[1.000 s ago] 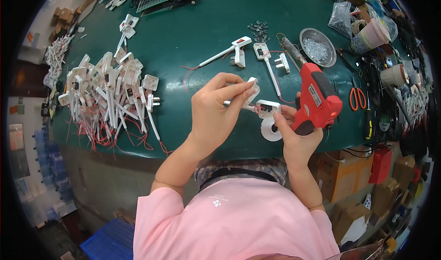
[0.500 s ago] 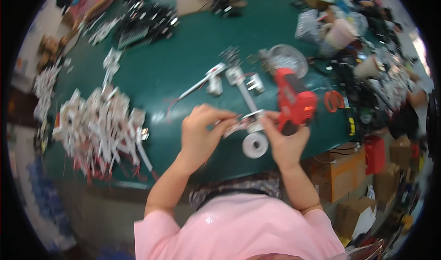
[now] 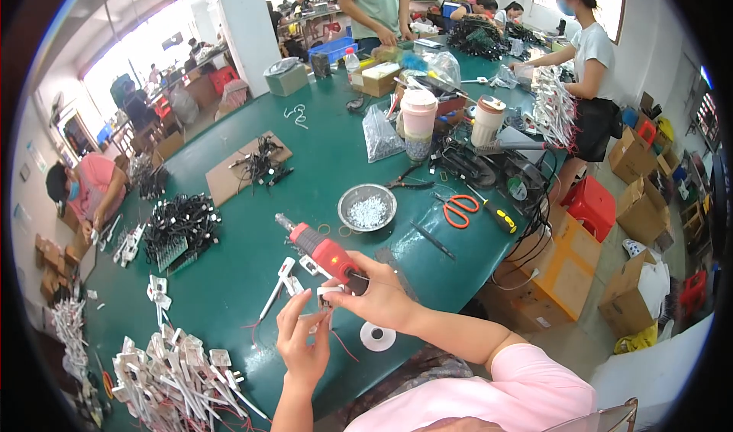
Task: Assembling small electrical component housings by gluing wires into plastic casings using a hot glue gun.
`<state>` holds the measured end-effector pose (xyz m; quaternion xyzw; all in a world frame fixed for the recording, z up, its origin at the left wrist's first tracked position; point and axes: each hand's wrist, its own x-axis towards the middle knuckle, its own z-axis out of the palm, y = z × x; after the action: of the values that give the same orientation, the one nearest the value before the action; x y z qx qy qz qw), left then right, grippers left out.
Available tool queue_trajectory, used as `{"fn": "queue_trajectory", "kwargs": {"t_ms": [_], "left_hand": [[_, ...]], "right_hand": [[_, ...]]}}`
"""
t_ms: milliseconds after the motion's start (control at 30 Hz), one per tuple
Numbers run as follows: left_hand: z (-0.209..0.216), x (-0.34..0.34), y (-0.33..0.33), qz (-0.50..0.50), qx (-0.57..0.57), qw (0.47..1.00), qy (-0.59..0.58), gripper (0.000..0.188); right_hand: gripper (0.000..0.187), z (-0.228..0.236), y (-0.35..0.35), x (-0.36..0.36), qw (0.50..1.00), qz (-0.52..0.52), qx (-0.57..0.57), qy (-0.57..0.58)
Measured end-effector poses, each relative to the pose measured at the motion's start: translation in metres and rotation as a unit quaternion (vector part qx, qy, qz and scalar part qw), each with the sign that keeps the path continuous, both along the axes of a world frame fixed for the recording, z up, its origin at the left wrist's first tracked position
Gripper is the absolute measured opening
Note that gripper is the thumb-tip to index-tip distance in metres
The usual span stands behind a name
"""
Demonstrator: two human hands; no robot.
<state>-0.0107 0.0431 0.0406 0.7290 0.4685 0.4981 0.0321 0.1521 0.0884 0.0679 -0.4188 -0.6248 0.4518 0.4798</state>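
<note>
My right hand (image 3: 385, 291) is wrapped round the dark handle of a red-and-black handheld power tool (image 3: 328, 255), its metal tip pointing away to the left. Between that hand's thumb and finger sits a small white plastic part (image 3: 330, 290). Just left of it, my left hand (image 3: 304, 344) has thumb and forefinger pinched together under the part; what they grip is too small to make out. A thin red wire (image 3: 345, 346) hangs below the fingers. Beyond the hands lie white stick-shaped pieces (image 3: 276, 287), and a white spool (image 3: 378, 336) rests near the table edge.
White parts with red wires form a pile (image 3: 179, 378) at near left. A metal bowl of small pieces (image 3: 366, 208), orange-handled scissors (image 3: 460, 211), a yellow-and-black screwdriver (image 3: 500, 215) and black cable bundles (image 3: 181, 230) lie around the green table (image 3: 252, 165). Co-workers stand and sit beyond.
The view has lifted and turned, bringing more of the room into sight. Both hands, the tool and the white part remain close together; the tool now points away to the left.
</note>
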Motion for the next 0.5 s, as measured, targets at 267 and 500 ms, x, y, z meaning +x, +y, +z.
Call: {"fn": "queue_trajectory", "kwargs": {"t_ms": [267,500], "left_hand": [[0.000,-0.011,0.000,-0.011,0.024,0.998,0.059,0.011],[0.010,-0.020,0.000,-0.029,0.038,0.991,0.129,0.011]], "right_hand": [[0.044,-0.009,0.004,-0.008,0.998,0.029,0.016,0.055],[0.042,-0.013,0.003,-0.012,0.995,0.061,0.002,0.080]]}}
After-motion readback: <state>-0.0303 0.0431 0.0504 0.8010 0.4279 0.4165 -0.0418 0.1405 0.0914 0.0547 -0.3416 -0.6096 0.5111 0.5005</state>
